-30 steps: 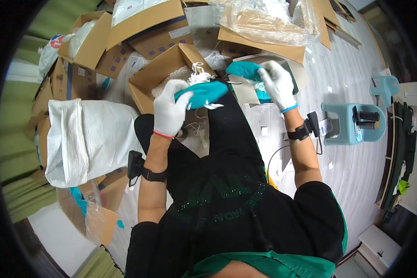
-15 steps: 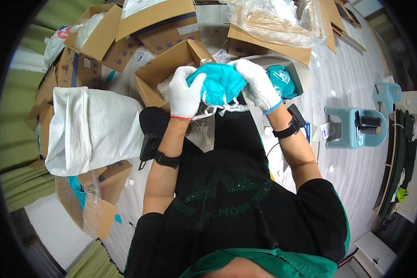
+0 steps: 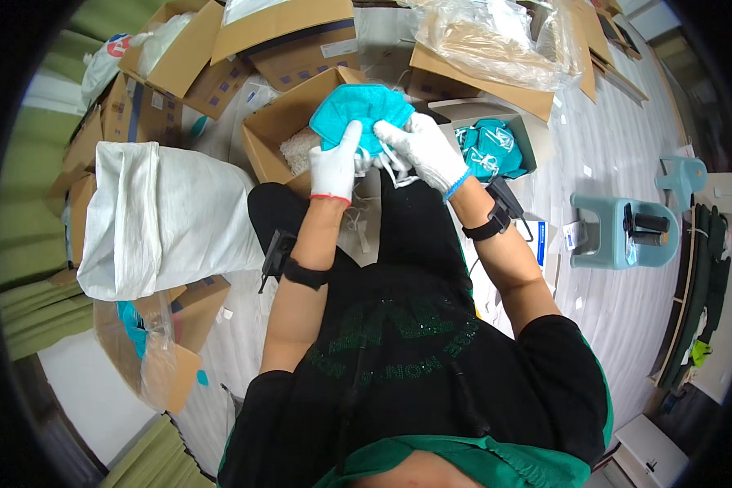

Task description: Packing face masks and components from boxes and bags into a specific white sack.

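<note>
mask: teal face mask (image 3: 364, 110) held up over the open cardboard box (image 3: 289, 134)
left hand (image 3: 336, 167): gloved, pinching mask's lower left edge
right hand (image 3: 421, 150): gloved, gripping mask's right edge and white straps (image 3: 392, 168)
nearby: small box of teal masks (image 3: 490, 149) right; white sack (image 3: 167, 215) left

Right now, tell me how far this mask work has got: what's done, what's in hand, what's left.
Done, apparently: a few teal masks already lie in the small open box to the person's right. In hand: the left hand and right hand, both gloved, hold one teal mask over the lap, its white straps hanging loose. Left: the open cardboard box ahead holds something white; how much remains can't be told.
</note>
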{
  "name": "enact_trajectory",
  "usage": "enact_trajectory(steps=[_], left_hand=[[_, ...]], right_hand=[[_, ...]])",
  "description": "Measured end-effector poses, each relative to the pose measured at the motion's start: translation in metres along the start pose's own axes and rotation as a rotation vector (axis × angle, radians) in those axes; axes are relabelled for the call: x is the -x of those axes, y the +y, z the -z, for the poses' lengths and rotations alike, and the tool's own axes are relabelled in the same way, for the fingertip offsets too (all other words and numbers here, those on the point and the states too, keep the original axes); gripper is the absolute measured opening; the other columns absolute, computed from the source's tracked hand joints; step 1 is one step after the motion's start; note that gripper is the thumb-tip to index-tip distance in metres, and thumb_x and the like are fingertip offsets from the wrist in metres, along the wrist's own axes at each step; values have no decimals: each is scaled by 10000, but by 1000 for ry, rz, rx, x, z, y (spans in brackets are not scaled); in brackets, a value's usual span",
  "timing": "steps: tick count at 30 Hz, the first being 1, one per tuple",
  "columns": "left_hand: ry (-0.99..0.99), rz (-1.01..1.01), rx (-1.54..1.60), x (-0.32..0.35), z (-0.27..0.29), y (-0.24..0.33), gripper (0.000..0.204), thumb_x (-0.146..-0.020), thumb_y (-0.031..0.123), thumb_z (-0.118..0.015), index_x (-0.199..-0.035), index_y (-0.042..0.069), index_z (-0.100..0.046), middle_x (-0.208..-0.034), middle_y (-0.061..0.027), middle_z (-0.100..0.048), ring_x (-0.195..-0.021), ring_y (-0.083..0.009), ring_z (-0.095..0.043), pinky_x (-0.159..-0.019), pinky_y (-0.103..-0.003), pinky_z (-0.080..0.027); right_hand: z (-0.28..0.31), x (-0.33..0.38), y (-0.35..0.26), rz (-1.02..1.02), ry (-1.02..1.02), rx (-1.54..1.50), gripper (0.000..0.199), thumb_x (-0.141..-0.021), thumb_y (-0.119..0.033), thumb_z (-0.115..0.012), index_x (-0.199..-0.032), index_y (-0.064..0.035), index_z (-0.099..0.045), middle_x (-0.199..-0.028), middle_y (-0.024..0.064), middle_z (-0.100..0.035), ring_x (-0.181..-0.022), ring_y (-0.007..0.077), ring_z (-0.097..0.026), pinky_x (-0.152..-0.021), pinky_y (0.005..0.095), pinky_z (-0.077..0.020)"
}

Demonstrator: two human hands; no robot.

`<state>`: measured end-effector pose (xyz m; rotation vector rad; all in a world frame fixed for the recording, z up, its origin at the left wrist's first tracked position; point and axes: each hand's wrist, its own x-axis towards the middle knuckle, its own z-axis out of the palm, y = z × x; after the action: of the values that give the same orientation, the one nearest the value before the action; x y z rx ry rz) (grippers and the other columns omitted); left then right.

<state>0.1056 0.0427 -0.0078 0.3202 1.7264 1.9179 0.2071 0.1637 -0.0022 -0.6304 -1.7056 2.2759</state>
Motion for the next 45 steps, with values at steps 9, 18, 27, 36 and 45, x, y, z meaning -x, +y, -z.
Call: enact_trajectory(steps=[9,18,27,36,45], left_hand=[[223,-279,-170,-21,-1,-41,260,-924,219,-660,-1042,-12,-666,-983,-79,-706,-823,-145,-648,-703,-316,-522],[109,-23,220,-43,-26,-74,201,-882,197,-691,-954,9,-692,-893,-45,-697,-786,-153,-643,-721,-326,-515],[-421,131,399,100,-5,-2,349,-951,200,-620,-1253,46,-537,-1124,-29,-620,-956,-122,-603,-801,-302,-502],[-985,891,1513,36,11,-16,482,-972,547,-485,-897,76,-553,-564,43,-388,-400,-45,-307,-348,-191,-258],[-142,121,278,10,77,0,761,-913,607,-521,-1313,-40,-496,-1232,-152,-599,-1097,-251,-607,-947,-372,-465]], right_hand=[[6,2,7,-529,-291,-772,315,-973,-350,-583,-853,-58,-586,-545,-79,-416,-404,35,-353,-360,205,-294],[6,-88,24,-487,167,-1348,206,-955,-157,-492,-768,-85,-543,-560,8,-484,-413,150,-464,-386,283,-403],[127,-121,47,126,597,54,406,-992,-385,-505,-814,-62,-674,-593,30,-574,-521,165,-566,-508,339,-468],[-22,-15,70,-43,-98,-815,509,-918,-276,-659,-1348,-77,-474,-1198,103,-604,-1019,194,-622,-789,313,-560],[-24,-22,-3,13,41,-89,151,-864,-136,-715,-906,-38,-608,-698,24,-608,-445,80,-480,-396,227,-394]])
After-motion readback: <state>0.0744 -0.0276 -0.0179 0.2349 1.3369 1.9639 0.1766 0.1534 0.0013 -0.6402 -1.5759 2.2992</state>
